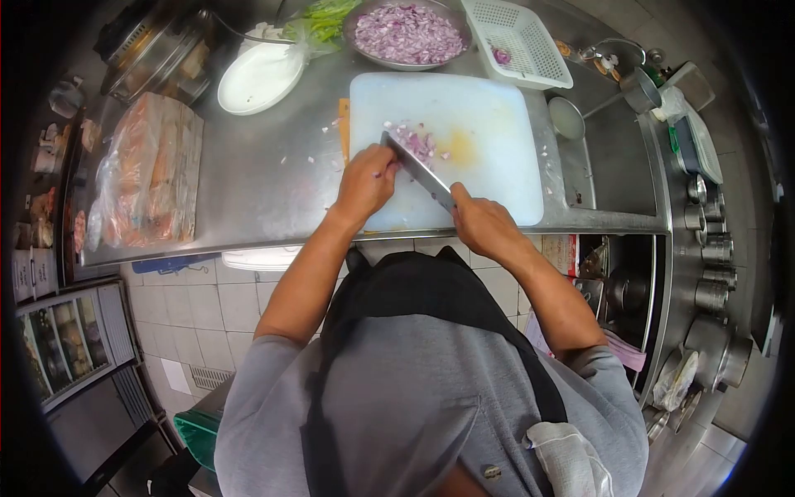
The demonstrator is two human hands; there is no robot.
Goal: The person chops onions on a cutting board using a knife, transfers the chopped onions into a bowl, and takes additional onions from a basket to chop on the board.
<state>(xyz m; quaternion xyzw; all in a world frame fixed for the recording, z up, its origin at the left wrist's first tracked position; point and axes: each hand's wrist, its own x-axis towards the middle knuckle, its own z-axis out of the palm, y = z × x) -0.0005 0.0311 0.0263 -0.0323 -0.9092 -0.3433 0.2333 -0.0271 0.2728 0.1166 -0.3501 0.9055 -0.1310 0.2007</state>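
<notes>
My right hand (pixel 484 222) is wrapped round the handle of a knife (pixel 421 171), whose wide blade slants up and left across a white cutting board (pixel 505 141). Beside the blade's far end is my left hand (pixel 366 184), its fingers curled; a bit of purple onion shows at them, but most of what they hold is hidden. Chopped purple onion (pixel 421 146) lies on the board just beyond the blade, near a yellowish stain. Behind the board, a round metal bowl (pixel 352 37) is filled with chopped onion (pixel 410 33).
A white plate (pixel 261 79) and green vegetables (pixel 321 23) are at the back left. Plastic-wrapped packs (pixel 145 174) lie on the left. At the back right stands a white basket (pixel 520 41) with an onion piece. The counter's sink (pixel 617 166) is at right.
</notes>
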